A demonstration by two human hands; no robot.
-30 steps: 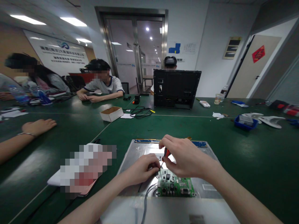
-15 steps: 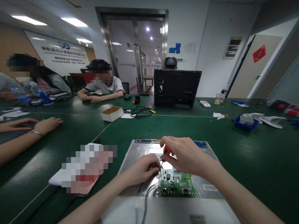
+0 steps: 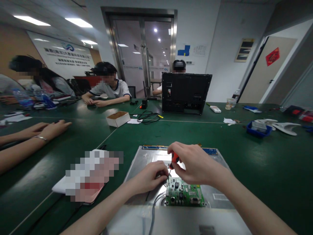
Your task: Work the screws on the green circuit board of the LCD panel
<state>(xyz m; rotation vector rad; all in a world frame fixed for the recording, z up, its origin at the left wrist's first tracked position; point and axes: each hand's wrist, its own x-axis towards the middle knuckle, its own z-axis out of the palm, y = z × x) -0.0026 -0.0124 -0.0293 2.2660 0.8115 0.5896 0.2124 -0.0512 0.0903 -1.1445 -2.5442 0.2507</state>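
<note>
My right hand is closed around the red and black handle of a screwdriver. Its thin shaft points down to the upper left corner of a green circuit board. Beside that tip, the fingers of my left hand are pinched together at the board's corner; what they hold, if anything, is hidden. The board lies on the silvery metal back of a flat display panel, which has a blue strip board along its far edge. A grey cable curves from the board's left side toward me.
A phone-like pink item and white item lie left of the panel. Further off are an open cardboard box, black cables, a black monitor housing and a blue tray. A co-worker's hands rest at the left.
The screwdriver's handle has turned slightly in my right hand, while both my hands stay at the same corner. The co-worker's hands at the left have shifted a little to the right.
</note>
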